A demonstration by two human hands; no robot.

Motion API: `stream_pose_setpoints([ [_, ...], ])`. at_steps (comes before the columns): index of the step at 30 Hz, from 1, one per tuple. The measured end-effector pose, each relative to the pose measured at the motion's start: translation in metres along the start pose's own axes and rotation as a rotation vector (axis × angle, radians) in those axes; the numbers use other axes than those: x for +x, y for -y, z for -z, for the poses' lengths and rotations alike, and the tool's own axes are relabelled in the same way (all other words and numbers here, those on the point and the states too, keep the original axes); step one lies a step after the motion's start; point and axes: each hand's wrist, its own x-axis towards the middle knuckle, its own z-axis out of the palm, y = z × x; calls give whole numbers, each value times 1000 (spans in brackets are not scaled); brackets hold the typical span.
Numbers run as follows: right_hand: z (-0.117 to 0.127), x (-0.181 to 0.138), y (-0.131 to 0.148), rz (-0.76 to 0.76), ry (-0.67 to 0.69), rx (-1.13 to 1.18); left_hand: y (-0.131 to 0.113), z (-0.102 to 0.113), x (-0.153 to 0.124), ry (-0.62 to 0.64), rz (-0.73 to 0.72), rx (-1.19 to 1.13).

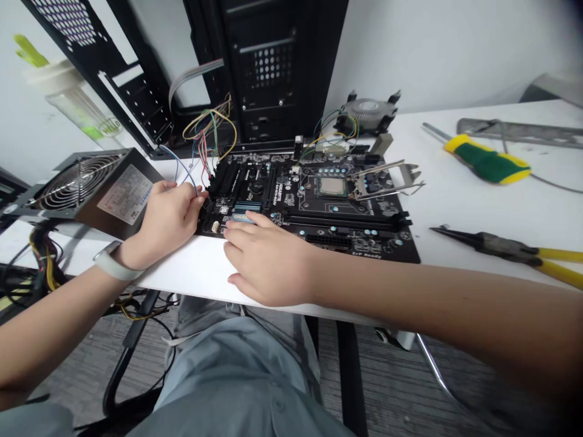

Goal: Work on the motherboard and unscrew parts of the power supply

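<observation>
A black motherboard point(291, 200) lies flat on the white table, its processor point(333, 186) showing and the metal socket frame point(387, 180) lifted. At the board's left edge my left hand point(170, 209) is closed in a pinch around the end of a thin blue wire point(184, 170); the fingertips hide the tip. Thin coloured wires point(212, 130) run from the black computer case point(273, 73) to the same edge. My right hand point(268, 258) rests over the front edge with fingers apart, the fingertips on or beside the blue heatsink point(246, 207).
A power supply point(104, 188) stands left, its cables point(45, 255) hanging over the table edge. Behind the board sits a CPU cooler point(368, 112). On the right lie a green-yellow screwdriver point(489, 159), pliers point(505, 246) and a metal strip point(523, 132). A clear cup point(82, 106) stands back left.
</observation>
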Motion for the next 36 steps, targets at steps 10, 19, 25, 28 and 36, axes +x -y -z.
stream_pose_setpoints([
  [10, 0, 0, -3, 5, -2, 33, 7, -1, -5, -39, 29, -253],
  [19, -7, -4, -6, 32, -127, 36, 5, 12, -8, -37, -209, -358],
  [25, -6, -4, -6, 32, -120, 57, 6, 3, -3, -126, 25, -268],
  [28, -7, -4, -6, 29, -120, 61, 11, -3, 6, -85, 97, -271],
  [36, -5, -4, -5, 25, -116, 51, 10, -9, 21, 18, 29, -287],
])
